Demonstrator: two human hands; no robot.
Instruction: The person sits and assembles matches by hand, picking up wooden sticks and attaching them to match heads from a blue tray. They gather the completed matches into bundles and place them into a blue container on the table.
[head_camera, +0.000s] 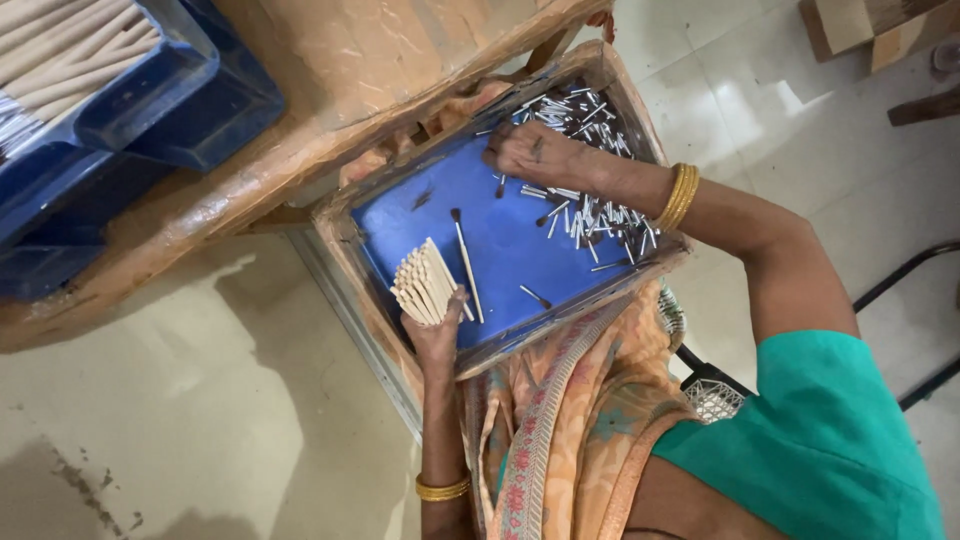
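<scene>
A blue-lined tray (500, 250) with a worn wooden rim rests on my lap. My left hand (437, 325) grips a fanned bundle of thin tan sticks (422, 285) at the tray's near-left side. My right hand (530, 150), with gold bangles on its wrist, presses fingers-down into a pile of short pale and dark-tipped sticks (590, 205) at the tray's far-right side. It seems to pinch one or two, though the grip is unclear. A longer dark-tipped stick (466, 262) lies loose on the blue surface beside the bundle, and a few short pieces are scattered nearby.
A wooden bench (330, 90) runs along the tray's far side. On it stands a blue plastic crate (140, 90) with long pale sticks. Tiled floor lies on the left and at the top right, where wooden blocks (870, 25) sit. A dark metal frame (900, 280) is at the right.
</scene>
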